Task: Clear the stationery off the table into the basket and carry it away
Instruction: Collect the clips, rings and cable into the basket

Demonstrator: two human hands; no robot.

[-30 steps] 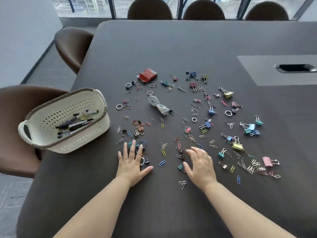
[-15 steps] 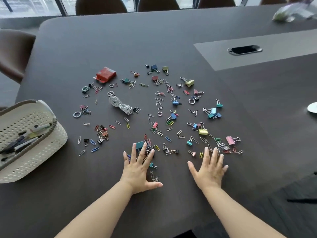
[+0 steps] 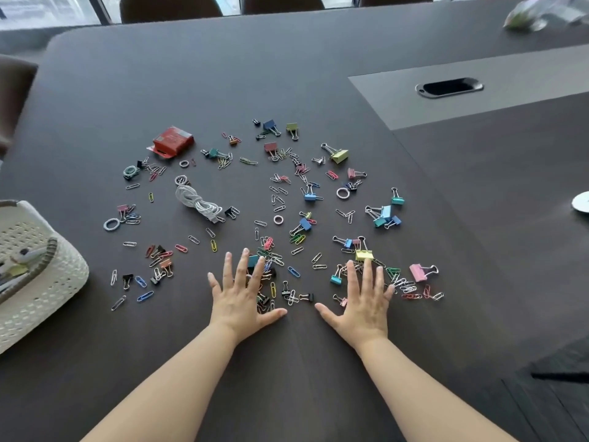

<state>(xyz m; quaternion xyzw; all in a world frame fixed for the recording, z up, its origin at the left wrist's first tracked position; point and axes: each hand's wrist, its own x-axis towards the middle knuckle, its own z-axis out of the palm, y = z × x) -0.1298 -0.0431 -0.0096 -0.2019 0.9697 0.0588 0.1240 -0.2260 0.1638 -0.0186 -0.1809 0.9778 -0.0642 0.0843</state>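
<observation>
Several coloured paper clips and binder clips lie scattered over the dark table (image 3: 287, 74). Among them are a red packet (image 3: 172, 141), a coiled white cable (image 3: 199, 204) and a yellow binder clip (image 3: 363, 254). My left hand (image 3: 242, 298) lies flat with spread fingers on a small heap of clips. My right hand (image 3: 363, 301) also lies flat, fingers straight, on clips near a pink binder clip (image 3: 419, 272). The white perforated basket (image 3: 44, 282) stands at the left edge of the view, with pens inside.
A grey inset panel with an oval cable slot (image 3: 449, 87) lies at the back right. A white round object (image 3: 581, 202) shows at the right edge. Chair backs stand along the far side and a brown chair (image 3: 12, 90) at the left.
My view has swung right, so the basket slid to the left edge. Both hands moved right across the table; the right hand flattened and now covers clips near the yellow and pink binder clips.
</observation>
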